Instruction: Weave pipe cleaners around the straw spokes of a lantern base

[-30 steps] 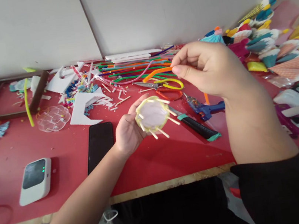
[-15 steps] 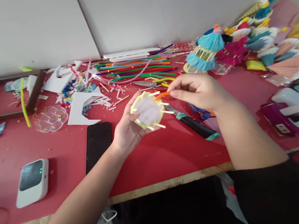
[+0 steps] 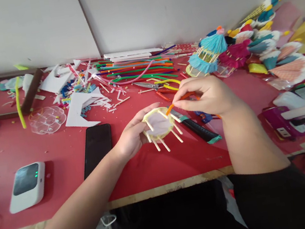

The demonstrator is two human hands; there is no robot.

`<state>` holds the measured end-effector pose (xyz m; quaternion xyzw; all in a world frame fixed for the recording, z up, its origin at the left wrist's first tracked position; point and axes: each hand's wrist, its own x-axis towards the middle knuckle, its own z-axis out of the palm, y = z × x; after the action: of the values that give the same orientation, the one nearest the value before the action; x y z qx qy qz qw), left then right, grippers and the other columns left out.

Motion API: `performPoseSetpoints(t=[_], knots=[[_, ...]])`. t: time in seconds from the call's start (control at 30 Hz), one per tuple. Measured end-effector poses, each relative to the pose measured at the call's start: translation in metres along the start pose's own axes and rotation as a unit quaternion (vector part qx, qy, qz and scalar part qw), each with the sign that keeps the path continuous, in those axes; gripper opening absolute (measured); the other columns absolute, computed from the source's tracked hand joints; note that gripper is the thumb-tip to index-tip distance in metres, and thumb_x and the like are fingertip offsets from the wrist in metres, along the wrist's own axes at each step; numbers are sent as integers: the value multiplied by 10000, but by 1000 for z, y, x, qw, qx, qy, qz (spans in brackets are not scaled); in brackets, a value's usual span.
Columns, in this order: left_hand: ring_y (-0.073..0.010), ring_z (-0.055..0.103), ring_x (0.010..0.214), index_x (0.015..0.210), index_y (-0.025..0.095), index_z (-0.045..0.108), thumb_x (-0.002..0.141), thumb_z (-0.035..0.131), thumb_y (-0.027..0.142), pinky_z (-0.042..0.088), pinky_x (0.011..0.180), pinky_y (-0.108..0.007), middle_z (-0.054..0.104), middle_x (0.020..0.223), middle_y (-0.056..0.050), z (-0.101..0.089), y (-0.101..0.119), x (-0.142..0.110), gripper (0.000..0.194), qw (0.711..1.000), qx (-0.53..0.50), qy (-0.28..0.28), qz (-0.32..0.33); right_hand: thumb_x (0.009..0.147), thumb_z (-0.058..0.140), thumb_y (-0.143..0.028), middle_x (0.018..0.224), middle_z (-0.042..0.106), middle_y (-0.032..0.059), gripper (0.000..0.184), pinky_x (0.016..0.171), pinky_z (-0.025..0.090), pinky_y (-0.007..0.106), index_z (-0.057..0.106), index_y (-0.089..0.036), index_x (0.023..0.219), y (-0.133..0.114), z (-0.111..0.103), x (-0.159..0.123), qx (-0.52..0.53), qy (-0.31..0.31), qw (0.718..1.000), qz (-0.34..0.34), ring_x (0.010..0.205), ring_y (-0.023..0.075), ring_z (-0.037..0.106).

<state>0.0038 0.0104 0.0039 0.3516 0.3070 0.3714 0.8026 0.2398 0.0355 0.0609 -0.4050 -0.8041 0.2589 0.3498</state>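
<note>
The left hand [image 3: 132, 134] gripped the pegged disc [image 3: 158, 124]; the right hand [image 3: 206, 95] pinched an orange stem [image 3: 169, 109]. Bracing the disc seemed advisable to me.

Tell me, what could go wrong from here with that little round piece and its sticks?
The left hand grips the round piece by one side, so it might tilt if the orange strip in the right hand pushes against it. Pale sticks jut from the piece close to that right hand, so a knock could loosen one. The scissors lie just beyond, and a careless reach might catch on them.
</note>
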Motion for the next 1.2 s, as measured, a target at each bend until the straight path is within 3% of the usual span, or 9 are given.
performPoseSetpoints(t=[0.23,0.37,0.57,0.77,1.2], knots=[[-311,642,1181,1274,241,661,772,538,256,611,809,-373,638,1410,-45,-4,-10,4,517,997,0,-67,25,847,677,-309,757,711,-12,118,640,442,278,741,-223,797,-11,0,1,-69,-110,988,79,675,131,612],[-349,587,1275,1308,261,650,818,547,324,576,913,-434,631,1420,-49,-7,-15,4,504,996,22,-71,48,890,624,-229,822,713,-5,144,661,431,277,755,-230,830,-24,0,1,-140,-128,981,48,713,128,621],[-356,564,1301,1345,302,618,822,630,291,579,950,-474,591,1452,-41,-8,-15,1,523,992,60,-53,99,860,631,-125,793,666,7,145,604,409,265,712,-183,754,-43,15,0,-209,-62,976,11,659,117,573],[-309,483,1406,1302,331,647,834,685,231,459,1149,-474,604,1437,0,-4,-14,-1,480,977,90,-66,183,854,643,-108,874,657,37,124,618,447,279,700,-175,766,-52,27,-6,-255,16,967,-15,729,148,605],[-328,559,1343,1350,307,609,859,538,198,525,1068,-545,615,1443,-11,-5,-18,1,508,983,40,-45,175,885,644,-168,949,647,57,102,696,529,310,695,-205,804,-58,39,-15,-269,118,956,-9,838,181,652]])
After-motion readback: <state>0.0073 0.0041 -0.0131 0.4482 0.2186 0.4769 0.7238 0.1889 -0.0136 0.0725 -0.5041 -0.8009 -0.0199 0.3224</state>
